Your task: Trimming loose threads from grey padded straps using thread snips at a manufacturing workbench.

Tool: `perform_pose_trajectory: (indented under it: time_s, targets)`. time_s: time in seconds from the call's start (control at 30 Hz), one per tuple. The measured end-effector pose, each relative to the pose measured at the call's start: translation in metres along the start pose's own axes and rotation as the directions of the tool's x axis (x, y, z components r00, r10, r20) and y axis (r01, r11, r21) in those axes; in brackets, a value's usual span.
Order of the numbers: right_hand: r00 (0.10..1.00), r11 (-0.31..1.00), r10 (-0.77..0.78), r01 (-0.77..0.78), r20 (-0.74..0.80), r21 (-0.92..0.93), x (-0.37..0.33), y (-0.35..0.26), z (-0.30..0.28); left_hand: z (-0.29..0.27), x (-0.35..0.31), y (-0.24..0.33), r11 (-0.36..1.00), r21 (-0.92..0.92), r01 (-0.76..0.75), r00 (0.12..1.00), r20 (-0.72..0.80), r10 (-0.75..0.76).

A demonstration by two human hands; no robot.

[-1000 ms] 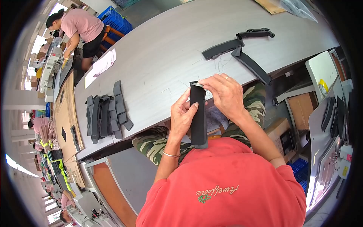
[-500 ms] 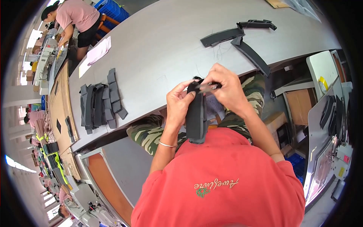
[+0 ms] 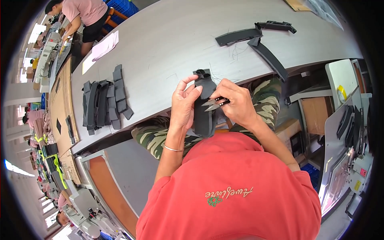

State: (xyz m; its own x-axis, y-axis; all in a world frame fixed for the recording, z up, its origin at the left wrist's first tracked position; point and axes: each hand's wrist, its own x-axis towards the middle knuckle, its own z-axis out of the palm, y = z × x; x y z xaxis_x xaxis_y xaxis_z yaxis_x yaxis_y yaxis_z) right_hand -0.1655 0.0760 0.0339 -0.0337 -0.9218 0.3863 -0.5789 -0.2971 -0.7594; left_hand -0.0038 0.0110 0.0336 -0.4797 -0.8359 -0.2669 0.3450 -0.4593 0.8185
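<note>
A dark grey fabric strip (image 3: 204,120) hangs over my lap at the table's near edge. My left hand (image 3: 185,100) pinches its upper part between thumb and fingers, where the cloth is folded into a loop. Close to the strip's right side, my right hand (image 3: 236,100) is closed around small thread snips (image 3: 212,105). Their pointed metal blades stand apart and lie across the front of the strip. The right fingertips also come up against the cloth; whether they grip it I cannot tell.
The grey table (image 3: 160,52) bears a pile of dark strips (image 3: 100,102) at left and several more strips (image 3: 268,58) at right, with loose threads. Pale pink sheets (image 3: 105,46) lie at the far left. Another person (image 3: 86,18) works beyond. A metal-framed stand (image 3: 340,132) is at right.
The strip has been raised and moved slightly left, and its looped top now shows. My right hand has dropped a little, bringing the snips lower on the strip.
</note>
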Motion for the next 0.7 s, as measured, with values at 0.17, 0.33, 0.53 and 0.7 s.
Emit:
perform_pose_trajectory:
  time_s: [0.17, 0.33, 0.53, 0.7]
  targets:
    - [0.980, 0.955, 0.179, -0.195, 0.090, 0.223, 0.005, -0.009, -0.010, -0.001, -0.001, 0.000, 0.980, 0.135, -0.149, 0.989, 0.019, 0.148]
    - [0.968, 0.967, 0.248, -0.250, 0.037, 0.045, 0.009, -0.007, -0.008, 0.006, -0.002, 0.000, 0.940, 0.252, -0.230, 0.973, 0.076, 0.218]
    - [0.976, 0.981, 0.194, -0.196, -0.100, -0.003, 0.013, -0.007, -0.001, 0.009, -0.002, 0.000, 0.928, 0.288, -0.235, 0.971, 0.122, 0.208]
    - [0.987, 0.986, 0.112, -0.124, -0.113, -0.109, 0.018, -0.006, -0.001, 0.012, -0.001, -0.002, 0.914, 0.306, -0.264, 0.962, 0.146, 0.229]
